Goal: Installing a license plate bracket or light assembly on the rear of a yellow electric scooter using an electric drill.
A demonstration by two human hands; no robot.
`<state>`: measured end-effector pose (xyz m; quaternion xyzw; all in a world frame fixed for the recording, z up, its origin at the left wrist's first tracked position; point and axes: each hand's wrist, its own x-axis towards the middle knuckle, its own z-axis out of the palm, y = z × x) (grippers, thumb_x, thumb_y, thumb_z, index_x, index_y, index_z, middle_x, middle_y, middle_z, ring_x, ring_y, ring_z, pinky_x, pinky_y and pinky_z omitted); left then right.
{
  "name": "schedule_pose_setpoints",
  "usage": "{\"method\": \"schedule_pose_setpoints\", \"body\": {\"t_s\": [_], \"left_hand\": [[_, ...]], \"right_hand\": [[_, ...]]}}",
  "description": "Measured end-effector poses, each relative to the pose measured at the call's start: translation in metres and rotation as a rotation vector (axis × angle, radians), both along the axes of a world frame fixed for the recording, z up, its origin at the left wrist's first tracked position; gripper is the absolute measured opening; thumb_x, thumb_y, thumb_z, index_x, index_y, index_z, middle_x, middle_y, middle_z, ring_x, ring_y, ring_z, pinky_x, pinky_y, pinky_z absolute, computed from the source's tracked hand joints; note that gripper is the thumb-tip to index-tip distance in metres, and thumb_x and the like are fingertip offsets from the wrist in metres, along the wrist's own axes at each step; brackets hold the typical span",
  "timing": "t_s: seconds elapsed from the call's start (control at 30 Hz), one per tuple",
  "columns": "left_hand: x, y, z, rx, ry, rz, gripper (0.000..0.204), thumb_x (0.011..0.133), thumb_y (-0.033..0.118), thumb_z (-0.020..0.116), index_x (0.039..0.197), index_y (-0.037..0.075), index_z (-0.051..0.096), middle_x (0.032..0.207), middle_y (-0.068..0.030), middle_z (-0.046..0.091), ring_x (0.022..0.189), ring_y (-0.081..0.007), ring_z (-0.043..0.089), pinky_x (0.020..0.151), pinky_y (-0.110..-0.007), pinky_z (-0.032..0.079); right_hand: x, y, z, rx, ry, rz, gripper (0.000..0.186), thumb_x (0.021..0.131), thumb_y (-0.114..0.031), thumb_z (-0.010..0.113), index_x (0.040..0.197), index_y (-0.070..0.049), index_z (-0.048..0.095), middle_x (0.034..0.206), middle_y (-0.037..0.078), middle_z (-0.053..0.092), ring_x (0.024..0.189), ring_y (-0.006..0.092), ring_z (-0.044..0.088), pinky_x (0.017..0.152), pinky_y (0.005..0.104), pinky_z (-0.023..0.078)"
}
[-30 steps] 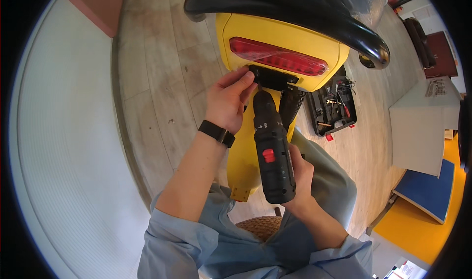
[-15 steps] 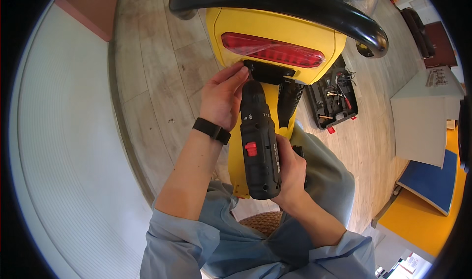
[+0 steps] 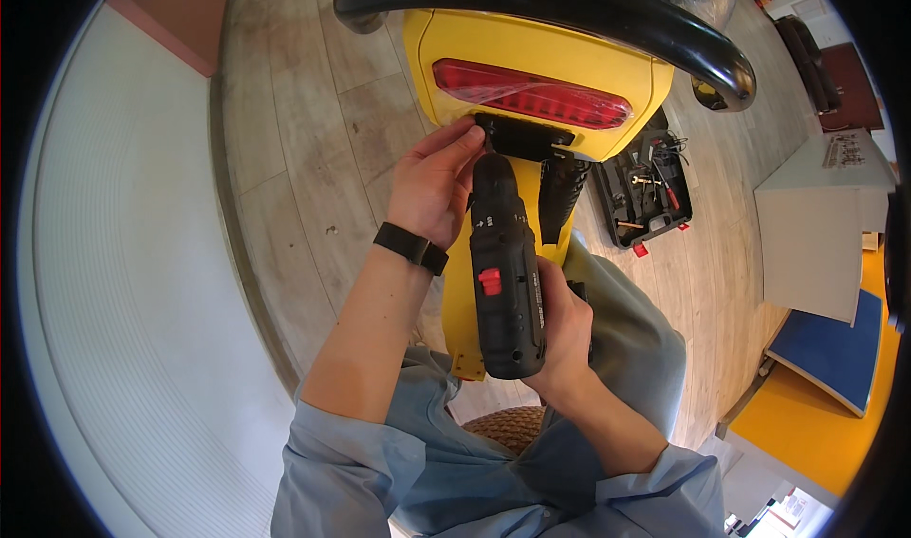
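Observation:
My right hand [image 3: 562, 324] is wrapped round the handle of a black cordless drill [image 3: 505, 282] with a red switch on top. Its chuck points away from me, at the left part of a black plate [image 3: 522, 138]. That plate sits under a long red tail light [image 3: 531, 94] on a yellow vehicle-like body [image 3: 569, 40]. At the plate's left end, the thumb and fingers of my left hand [image 3: 432, 185] are pinched together beside the drill tip. What they pinch is too small and hidden to make out. A black ribbed part [image 3: 560, 196] hangs below the plate's right end.
A thick black curved bar [image 3: 560, 7] arches over the yellow body. On the wooden floor to the right lies an open black toolbox [image 3: 645, 192] with hand tools. Further right are a grey box-like panel [image 3: 811, 225] and a blue board [image 3: 835, 348] on a yellow surface. A white ribbed panel [image 3: 142, 282] stands left.
The yellow body, the bar and both hands with the drill have shifted slightly to the right. My pinch at the plate's left end and my hold on the drill stay the same.

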<state>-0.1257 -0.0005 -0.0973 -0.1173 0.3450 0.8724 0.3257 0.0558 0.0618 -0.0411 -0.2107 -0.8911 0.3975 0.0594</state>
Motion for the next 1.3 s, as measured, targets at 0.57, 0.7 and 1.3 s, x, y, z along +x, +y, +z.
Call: {"method": "schedule_pose_setpoints", "body": {"t_s": [0.57, 0.7, 1.3], "left_hand": [[0.005, -0.003, 0.004, -0.013, 0.051, -0.034, 0.031, 0.086, 0.003, 0.068, 0.115, -0.004, 0.06, 0.098, -0.0095, 0.068, 0.087, -0.0166, 0.066, 0.075, -0.028, 0.054], [0.003, -0.004, 0.002, -0.099, 0.11, -0.074, 0.033, 0.088, 0.01, 0.067, 0.12, 0.001, 0.06, 0.1, -0.0063, 0.068, 0.09, -0.0148, 0.065, 0.076, -0.027, 0.054], [-0.002, 0.002, 0.002, 0.006, -0.013, -0.015, 0.025, 0.084, -0.004, 0.066, 0.108, -0.005, 0.06, 0.102, -0.0106, 0.064, 0.096, -0.0199, 0.064, 0.087, -0.029, 0.056]], "right_hand": [[-0.003, -0.017, -0.001, 0.181, -0.008, -0.011, 0.057, 0.07, -0.017, 0.077, 0.117, -0.001, 0.048, 0.088, 0.018, 0.065, 0.077, 0.035, 0.066, 0.065, 0.0391, 0.051], [-0.001, -0.011, -0.008, 0.373, 0.008, 0.004, 0.05, 0.073, -0.017, 0.075, 0.114, -0.001, 0.051, 0.087, 0.018, 0.065, 0.076, 0.0355, 0.066, 0.063, 0.0387, 0.051], [0.004, -0.021, -0.013, 0.049, 0.217, -0.267, 0.032, 0.076, -0.012, 0.07, 0.101, 0.001, 0.056, 0.074, 0.011, 0.066, 0.069, 0.0147, 0.065, 0.063, 0.0288, 0.05]]}}
